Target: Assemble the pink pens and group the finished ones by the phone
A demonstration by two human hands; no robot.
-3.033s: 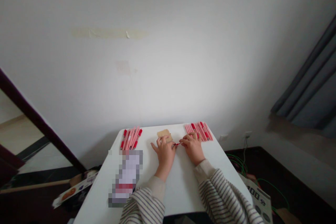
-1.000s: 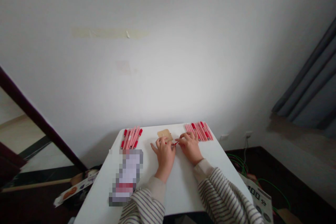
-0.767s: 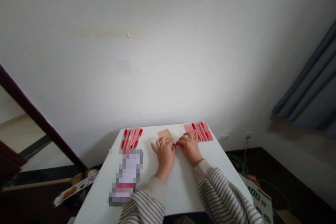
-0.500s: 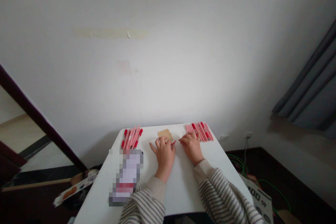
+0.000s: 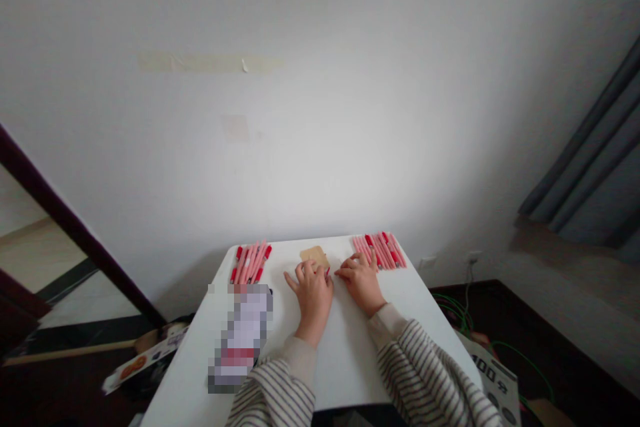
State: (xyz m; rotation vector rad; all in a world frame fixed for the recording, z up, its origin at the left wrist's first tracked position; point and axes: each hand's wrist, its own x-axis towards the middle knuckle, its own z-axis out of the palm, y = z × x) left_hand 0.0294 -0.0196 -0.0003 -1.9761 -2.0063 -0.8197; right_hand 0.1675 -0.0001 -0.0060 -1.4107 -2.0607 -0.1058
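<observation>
My left hand (image 5: 315, 292) is over the near edge of a small tan flat piece (image 5: 313, 253), fingers bent down and little finger sticking out to the left. A thin red piece (image 5: 328, 273) pokes out at its thumb side; what it belongs to is hidden under the fingers. Just to the right, my right hand (image 5: 364, 283) has thumb and forefinger brought together, pointing at the red piece, with its outer finger raised. Whether anything is in that pinch is too small to tell.
Pink and red pens (image 5: 251, 263) lie in a bundle at the back left of the white table (image 5: 345, 360). More pink and red pens (image 5: 387, 252) lie in a row at back right. A blurred-out, long, dark-edged object (image 5: 245, 337) lies on the left. A wall (image 5: 320, 147) stands behind.
My right hand has moved slightly left, its fingertips closer to the left hand. Less of the red piece shows now. The left hand has hardly moved.
</observation>
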